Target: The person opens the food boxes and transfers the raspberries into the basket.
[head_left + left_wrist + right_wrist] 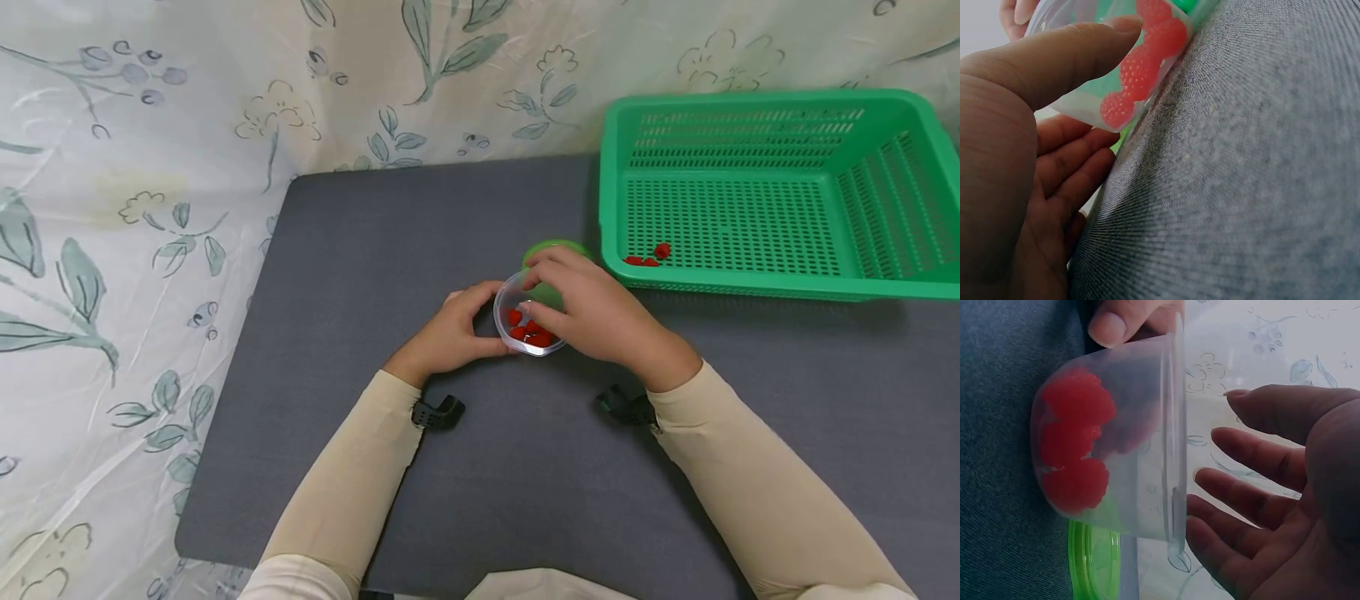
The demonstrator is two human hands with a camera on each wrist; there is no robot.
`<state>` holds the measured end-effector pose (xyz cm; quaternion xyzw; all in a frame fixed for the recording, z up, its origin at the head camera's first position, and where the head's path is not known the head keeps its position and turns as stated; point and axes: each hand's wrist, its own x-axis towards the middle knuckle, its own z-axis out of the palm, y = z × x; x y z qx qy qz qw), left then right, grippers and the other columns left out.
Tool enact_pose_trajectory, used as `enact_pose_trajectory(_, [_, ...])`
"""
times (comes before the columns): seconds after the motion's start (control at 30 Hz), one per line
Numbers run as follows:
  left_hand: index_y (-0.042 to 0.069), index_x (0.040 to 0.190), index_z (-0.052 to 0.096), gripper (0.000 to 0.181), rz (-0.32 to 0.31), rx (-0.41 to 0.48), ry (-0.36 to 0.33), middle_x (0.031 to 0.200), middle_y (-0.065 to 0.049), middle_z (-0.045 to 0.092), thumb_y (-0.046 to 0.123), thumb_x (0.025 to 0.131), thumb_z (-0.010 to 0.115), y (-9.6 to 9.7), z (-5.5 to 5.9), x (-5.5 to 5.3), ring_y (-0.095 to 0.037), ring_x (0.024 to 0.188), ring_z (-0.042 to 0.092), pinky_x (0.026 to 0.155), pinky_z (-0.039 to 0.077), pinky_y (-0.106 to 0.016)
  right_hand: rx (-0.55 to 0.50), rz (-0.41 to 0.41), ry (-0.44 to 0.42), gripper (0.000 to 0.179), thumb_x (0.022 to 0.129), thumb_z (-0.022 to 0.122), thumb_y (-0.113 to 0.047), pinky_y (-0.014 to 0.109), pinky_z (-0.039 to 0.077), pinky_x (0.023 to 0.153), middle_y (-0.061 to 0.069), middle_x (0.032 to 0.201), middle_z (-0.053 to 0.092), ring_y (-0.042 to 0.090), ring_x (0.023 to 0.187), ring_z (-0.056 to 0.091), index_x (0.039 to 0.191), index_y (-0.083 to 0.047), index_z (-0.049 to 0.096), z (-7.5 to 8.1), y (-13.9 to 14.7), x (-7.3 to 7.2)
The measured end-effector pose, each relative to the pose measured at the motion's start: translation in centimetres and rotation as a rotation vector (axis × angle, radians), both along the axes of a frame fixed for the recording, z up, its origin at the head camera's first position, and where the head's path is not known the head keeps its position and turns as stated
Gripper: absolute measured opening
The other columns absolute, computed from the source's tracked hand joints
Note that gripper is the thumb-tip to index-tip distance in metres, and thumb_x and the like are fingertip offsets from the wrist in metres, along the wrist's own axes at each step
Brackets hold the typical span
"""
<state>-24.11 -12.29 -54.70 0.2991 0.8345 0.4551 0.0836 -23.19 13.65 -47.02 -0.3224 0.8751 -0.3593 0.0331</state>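
Observation:
A clear plastic tub (pixel 531 351) stands on the dark table with several red raspberries (pixel 538 339) at its bottom. My left hand (pixel 453 335) holds the tub from the left, its thumb (pixel 1079 59) on the near side and its fingers round the far side. Over the tub's mouth hovers my right hand (pixel 592 312), its fingers apart and loosely bent; the right wrist view shows nothing between them. Behind the tub lies a bright green round lid (pixel 537 248), partly hidden by the right hand.
At the back right stands a green perforated basket (pixel 757 285), with a few raspberries (pixel 662 251) in its near left corner. A flower-patterned sheet (pixel 150 250) borders the grey-black table (pixel 352 258) at the back and left.

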Motion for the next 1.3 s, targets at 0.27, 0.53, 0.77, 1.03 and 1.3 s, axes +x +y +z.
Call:
enact_pose_trajectory(0.27, [0.013,0.152,0.06,0.073,0.002,-0.004,-0.007,0.145,0.004,0.065,0.028,0.088,0.093,0.0,-0.1,-0.1,-0.014,0.131,0.056,0.118,0.027,-0.045,-0.006,-0.016,0.017,0.023,0.104,0.077,-0.015,0.05,0.044,0.111,0.016,0.146,0.058,0.032,0.14,0.049,0.12,-0.001,0.07,0.0,0.0,-0.1])
enact_pose_trajectory(0.53, [0.011,0.148,0.062,0.069,-0.011,0.012,0.026,0.141,0.003,0.067,0.023,0.088,0.094,0.0,0.1,-0.1,-0.012,0.128,0.059,0.115,0.029,-0.045,0.013,0.008,0.041,0.024,0.103,0.078,-0.015,0.05,0.04,0.114,0.016,0.143,0.06,0.033,0.14,0.047,0.121,-0.001,0.071,-0.4,-0.3,-0.3])
enact_pose_trajectory(0.77, [0.012,0.149,0.061,0.07,-0.015,0.024,0.021,0.142,0.004,0.066,0.026,0.088,0.092,0.0,-0.1,-0.1,-0.014,0.13,0.059,0.116,0.029,-0.046,0.045,-0.011,0.025,0.024,0.103,0.078,-0.015,0.052,0.039,0.115,0.017,0.146,0.058,0.035,0.142,0.046,0.123,-0.002,0.071,-0.8,-0.3,-0.4])
enact_pose_trajectory(1.03, [0.011,0.15,0.061,0.07,-0.016,0.023,0.011,0.143,0.001,0.066,0.024,0.088,0.092,0.0,0.1,0.0,-0.015,0.13,0.059,0.116,0.028,-0.047,0.072,-0.02,0.013,0.028,0.104,0.077,-0.013,0.05,0.041,0.115,0.018,0.149,0.054,0.035,0.143,0.045,0.127,0.001,0.071,-1.4,-0.5,-0.6])
enact_pose_trajectory(1.3, [0.014,0.15,0.061,0.07,-0.018,0.038,0.014,0.143,0.004,0.066,0.028,0.088,0.092,-0.1,-0.5,-0.2,-0.014,0.13,0.059,0.117,0.026,-0.045,0.068,-0.028,-0.003,0.019,0.102,0.076,-0.007,0.051,0.043,0.112,0.02,0.152,0.052,0.039,0.142,0.046,0.12,-0.002,0.075,-2.0,-0.6,-0.7])
